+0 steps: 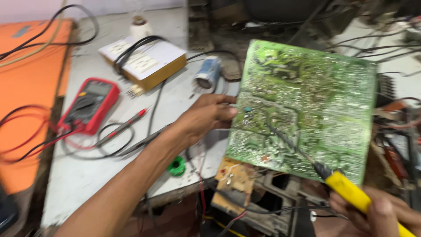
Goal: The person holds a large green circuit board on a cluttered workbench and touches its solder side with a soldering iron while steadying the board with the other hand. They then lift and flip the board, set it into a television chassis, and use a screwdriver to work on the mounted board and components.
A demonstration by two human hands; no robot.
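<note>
Left hand (206, 116) grips green circuit board (302, 109) edge, centre-right | right hand (377, 215) closed on yellow soldering iron (346, 188), lower right | grey bench (87, 175) left: red multimeter (90, 105), cables; orange sheet (26, 87) far left

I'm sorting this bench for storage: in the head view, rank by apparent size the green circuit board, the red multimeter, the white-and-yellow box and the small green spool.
1. Green circuit board, though it is held up nearer the camera.
2. White-and-yellow box and red multimeter: too alike to rank.
3. Small green spool, clearly smallest.
</note>
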